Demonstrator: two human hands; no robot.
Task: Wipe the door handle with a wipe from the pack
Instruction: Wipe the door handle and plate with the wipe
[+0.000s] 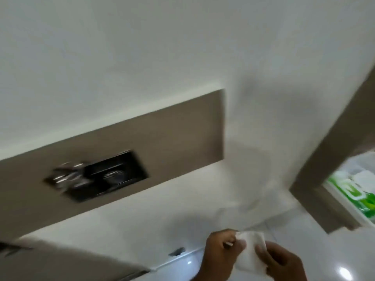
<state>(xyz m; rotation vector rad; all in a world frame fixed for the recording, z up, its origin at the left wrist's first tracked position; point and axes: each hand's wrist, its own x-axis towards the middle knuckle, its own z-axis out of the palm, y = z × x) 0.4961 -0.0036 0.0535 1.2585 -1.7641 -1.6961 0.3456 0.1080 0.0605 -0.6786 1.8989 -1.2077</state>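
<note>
The setting is a pale, white-walled interior, heavily motion-blurred and tilted, with glossy light floor tiles (pixel 334 250) at the lower right of the frame.

The wipe (pixel 251 254), a white crumpled sheet, sits at the lower centre of the frame, held between both hands. The left hand (pixel 221 252) is closed, with fingertips pinching the sheet's upper left edge. The right hand (pixel 284 262) is curled, its thumb pressing on the sheet's right side. The sheet appears folded or bunched, not spread.

The pack (pixel 353 191), green and white, lies at the right edge of the frame on a shelf behind a brown frame (pixel 328 138), well apart from the hands.

A brown panel (pixel 162 128) crosses the centre left of the frame and carries a dark rectangular fitting (pixel 97 175). Blur prevents confirming whether this is the door handle.

Risk assessment: the wipe is judged ready, with wiping not yet begun. A bunched sheet may contact only part of the handle, leaving areas uncleaned. A loose two-point pinch may let the sheet slip or tear during unfolding. Rapid head movement may cause misplacement on the fitting.
</note>
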